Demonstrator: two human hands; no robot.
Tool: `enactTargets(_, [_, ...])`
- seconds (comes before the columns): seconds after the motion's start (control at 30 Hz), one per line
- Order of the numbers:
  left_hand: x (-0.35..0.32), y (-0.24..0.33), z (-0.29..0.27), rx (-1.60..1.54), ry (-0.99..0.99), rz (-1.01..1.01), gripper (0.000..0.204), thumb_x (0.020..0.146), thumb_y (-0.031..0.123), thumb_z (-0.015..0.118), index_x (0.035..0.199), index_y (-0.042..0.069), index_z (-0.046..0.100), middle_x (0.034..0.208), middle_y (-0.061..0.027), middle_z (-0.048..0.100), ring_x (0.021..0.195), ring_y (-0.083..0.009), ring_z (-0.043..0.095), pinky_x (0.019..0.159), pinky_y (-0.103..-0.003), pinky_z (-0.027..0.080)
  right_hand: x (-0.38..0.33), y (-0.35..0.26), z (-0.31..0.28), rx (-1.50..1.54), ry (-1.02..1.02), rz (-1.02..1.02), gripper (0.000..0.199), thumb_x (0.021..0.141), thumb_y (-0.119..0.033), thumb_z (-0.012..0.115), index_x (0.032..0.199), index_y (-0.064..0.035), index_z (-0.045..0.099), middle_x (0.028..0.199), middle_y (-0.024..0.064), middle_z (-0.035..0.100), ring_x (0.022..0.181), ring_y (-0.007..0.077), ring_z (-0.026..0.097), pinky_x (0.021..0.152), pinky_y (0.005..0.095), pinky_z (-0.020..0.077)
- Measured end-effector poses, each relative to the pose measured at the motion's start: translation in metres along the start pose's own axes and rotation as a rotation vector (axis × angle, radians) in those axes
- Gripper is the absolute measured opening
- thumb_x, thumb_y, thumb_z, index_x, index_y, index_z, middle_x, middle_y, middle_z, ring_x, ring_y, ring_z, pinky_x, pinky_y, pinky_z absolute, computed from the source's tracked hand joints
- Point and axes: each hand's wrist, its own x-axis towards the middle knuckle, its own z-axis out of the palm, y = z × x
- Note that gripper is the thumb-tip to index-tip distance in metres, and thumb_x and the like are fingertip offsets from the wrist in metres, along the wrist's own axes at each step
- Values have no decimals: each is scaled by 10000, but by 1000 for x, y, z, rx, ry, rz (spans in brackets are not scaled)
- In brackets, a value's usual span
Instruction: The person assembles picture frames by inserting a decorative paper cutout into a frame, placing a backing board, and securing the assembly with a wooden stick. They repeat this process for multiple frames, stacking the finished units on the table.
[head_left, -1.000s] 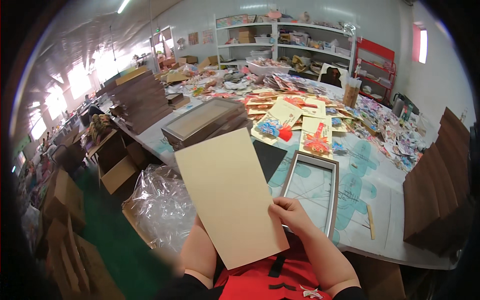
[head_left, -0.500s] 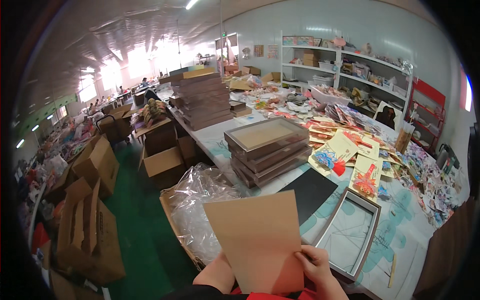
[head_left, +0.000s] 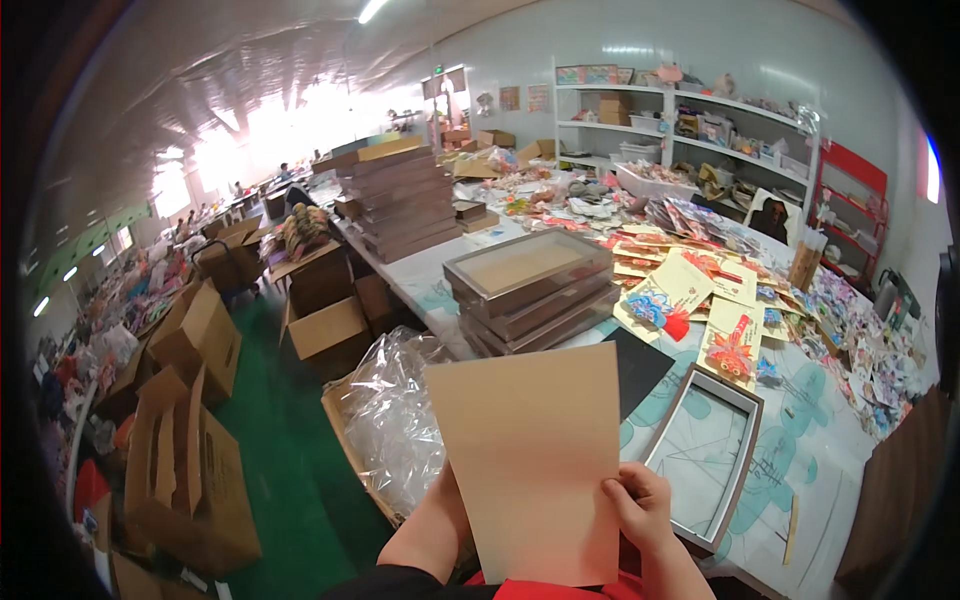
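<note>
1. Tan cardboard sheet [head_left: 535, 460] is held upright at the near centre of the view, in front of the table edge.
2. Its lower right edge is pinched by the right hand [head_left: 640, 510], whose fingers [head_left: 622, 500] are curled closed over the face of the sheet.
3. The left hand [head_left: 447, 510] is mostly hidden behind the sheet's lower left side; it seems to support the sheet from the back, but how it grips cannot be told.
4. Just right of the sheet, an empty shallow frame box [head_left: 705, 455] with a brown rim is seen lying flat on the white table [head_left: 820, 480].
5. A black board [head_left: 635, 368] lies on the table just beyond the sheet's top right corner.
6. A stack of lidded frame boxes [head_left: 530, 290] stands farther back on the table, behind the sheet.
7. Colourful paper cards [head_left: 700, 300] are spread across the table to the far right.
8. To the left of the sheet, crumpled clear plastic [head_left: 400, 420] fills an open carton on the floor.
9. Brown cardboard cartons [head_left: 190, 440] are grouped on the green floor at the far left.
</note>
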Motion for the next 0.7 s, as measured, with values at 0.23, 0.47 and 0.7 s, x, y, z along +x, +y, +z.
enactTargets(0.23, [-4,-8,-9,6,50,-25,596,967,469,368,1344,9,395,1329,-162,479,1200,-284,482,1029,-421,371,-13,-16,-23,-203,117,-104,89,860,0,606,946,13,625,672,-20,592,601,17,500,529,186,387])
enactTargets(0.47, [-6,-29,-60,144,23,-210,518,982,434,352,1272,20,465,1163,-151,594,1017,-264,593,920,-411,464,-31,-33,-91,-239,471,-76,89,874,-29,594,949,10,621,694,-32,563,604,19,455,527,189,367])
enactTargets(0.7, [-6,-59,-52,235,168,-301,376,979,309,402,1155,5,536,1002,-116,636,878,-205,607,828,-356,485,-78,-71,-184,-61,753,-126,219,933,-48,494,1138,17,535,959,83,655,810,81,612,697,206,479])
